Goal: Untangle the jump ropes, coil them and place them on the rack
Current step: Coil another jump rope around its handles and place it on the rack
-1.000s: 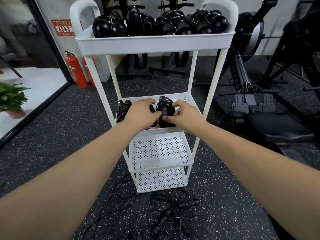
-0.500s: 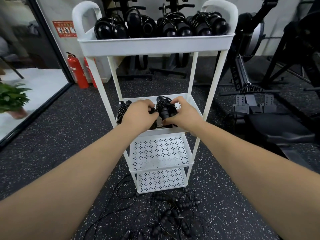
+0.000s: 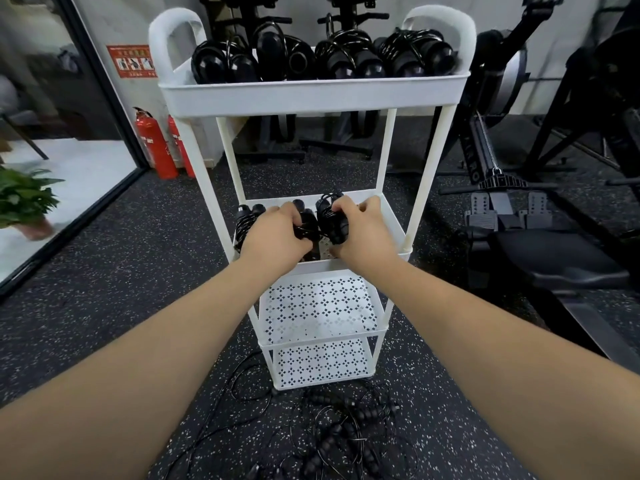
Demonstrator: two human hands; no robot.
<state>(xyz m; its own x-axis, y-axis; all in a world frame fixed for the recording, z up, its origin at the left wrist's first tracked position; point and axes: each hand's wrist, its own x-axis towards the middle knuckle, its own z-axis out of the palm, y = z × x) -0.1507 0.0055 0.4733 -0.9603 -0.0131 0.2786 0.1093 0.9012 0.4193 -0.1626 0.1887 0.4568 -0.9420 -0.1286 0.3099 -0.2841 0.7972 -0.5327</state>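
Dark speckled rubber floor (image 3: 121, 258) throughout, in a gym room with a pale wall behind and a glass partition (image 3: 69, 168) along the left. On the floor, front and centre, a white four-tier rack (image 3: 311, 95).

In the top tray, a full row of coiled black ropes (image 3: 322, 60). On the second shelf (image 3: 391, 216), another coiled bundle (image 3: 244, 221) at the left end, just beside the left hand (image 3: 277, 237). In the middle of that shelf, a coiled jump rope (image 3: 329, 220), gripped from both sides: left fingers (image 3: 294, 220) curled round its left part, right hand (image 3: 363, 233) with fingers (image 3: 346, 206) curled over its top. One bundle or two pressed together: cannot tell. Perforated third shelf (image 3: 318, 306) and bottom shelf (image 3: 322, 365) bare.

At the foot of the rack, touching its front edge, a tangle of black ropes (image 3: 339, 434) and handles spread over the floor between the forearms.

To the left, two red fire extinguishers (image 3: 154, 143) against the wall under a red sign (image 3: 133, 61), and a potted plant (image 3: 24, 199) beyond the glass. To the right, near the rack's posts, a rowing machine (image 3: 502, 202) and other dark frames. Behind the rack, more black machine stands.

Open floor wide on the left; tight on the right.
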